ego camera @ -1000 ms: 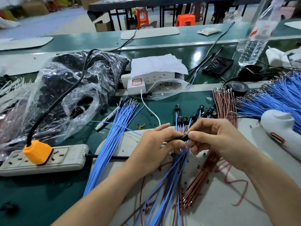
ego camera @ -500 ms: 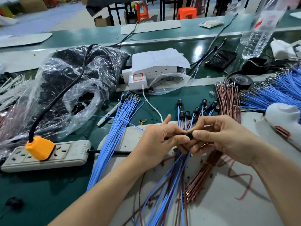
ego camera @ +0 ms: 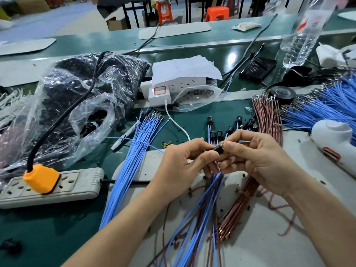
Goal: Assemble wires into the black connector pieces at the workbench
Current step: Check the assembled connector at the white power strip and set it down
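1. Two hands meet above the white mat (ego camera: 269,237): the left hand (ego camera: 181,166) and the right hand (ego camera: 260,162) both pinch one black connector (ego camera: 218,150) between thumb and curled fingertips.
2. Blue wires (ego camera: 208,199) run from under the hands down across the mat, mixed with thin brown ones.
3. Several wired connectors (ego camera: 219,134) lie just beyond the hands on the green bench (ego camera: 48,228).
4. A loose blue bundle (ego camera: 131,160) lies left of the mat; a brown bundle (ego camera: 267,120) lies right of the hands, with a blue heap (ego camera: 327,106) farther right.
5. At the left sits a power strip (ego camera: 77,186) with an orange plug (ego camera: 41,181); behind it is a clear bag (ego camera: 77,101) of black parts.
6. A white tool (ego camera: 335,139) lies at the right; a bottle (ego camera: 306,35), a phone (ego camera: 258,69) and a tape roll (ego camera: 282,93) are farther back.
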Action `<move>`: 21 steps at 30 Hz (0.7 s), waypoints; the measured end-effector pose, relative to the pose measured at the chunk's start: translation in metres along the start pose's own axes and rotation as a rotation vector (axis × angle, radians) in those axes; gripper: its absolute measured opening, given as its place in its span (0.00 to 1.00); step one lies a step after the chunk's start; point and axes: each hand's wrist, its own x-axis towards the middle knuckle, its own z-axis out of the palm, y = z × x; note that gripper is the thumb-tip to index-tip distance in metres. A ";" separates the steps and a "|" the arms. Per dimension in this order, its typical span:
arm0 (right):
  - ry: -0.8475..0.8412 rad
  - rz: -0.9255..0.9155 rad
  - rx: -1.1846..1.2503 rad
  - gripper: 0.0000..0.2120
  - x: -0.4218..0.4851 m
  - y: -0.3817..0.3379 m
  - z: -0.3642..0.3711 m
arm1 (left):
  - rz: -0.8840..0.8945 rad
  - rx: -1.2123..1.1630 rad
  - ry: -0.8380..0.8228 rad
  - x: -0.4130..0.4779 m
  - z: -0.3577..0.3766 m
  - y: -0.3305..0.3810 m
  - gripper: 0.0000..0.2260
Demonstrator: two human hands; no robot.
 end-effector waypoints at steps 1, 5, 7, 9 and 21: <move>-0.010 0.014 -0.005 0.07 -0.001 0.000 -0.001 | -0.001 0.007 -0.004 0.000 0.000 -0.001 0.05; -0.049 0.091 -0.013 0.05 -0.003 -0.003 -0.007 | -0.045 0.017 -0.058 -0.001 0.003 0.001 0.02; -0.057 0.103 -0.031 0.06 -0.004 -0.003 -0.010 | -0.036 0.059 -0.072 0.000 0.004 0.000 0.03; -0.062 0.102 -0.062 0.08 -0.005 -0.004 -0.011 | -0.026 0.084 -0.078 -0.001 0.004 0.000 0.03; 0.037 -0.167 -0.062 0.03 -0.001 0.002 0.008 | -0.168 0.043 0.062 0.002 0.001 0.012 0.04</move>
